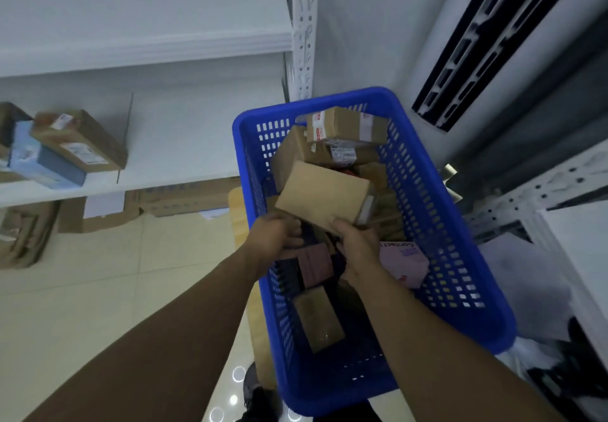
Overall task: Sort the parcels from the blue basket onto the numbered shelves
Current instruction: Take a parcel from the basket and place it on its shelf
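Shelves [148, 43] behind; over blue basket [329, 97], right hand [360, 250] grips brown parcel [322, 194] at near edge; left hand [274, 240] curled alongside, grip unclear.

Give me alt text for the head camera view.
A right hand grips a plain brown cardboard parcel in a blue plastic basket of parcels, the left hand curled at its corner. White metal shelves at left hold boxes.
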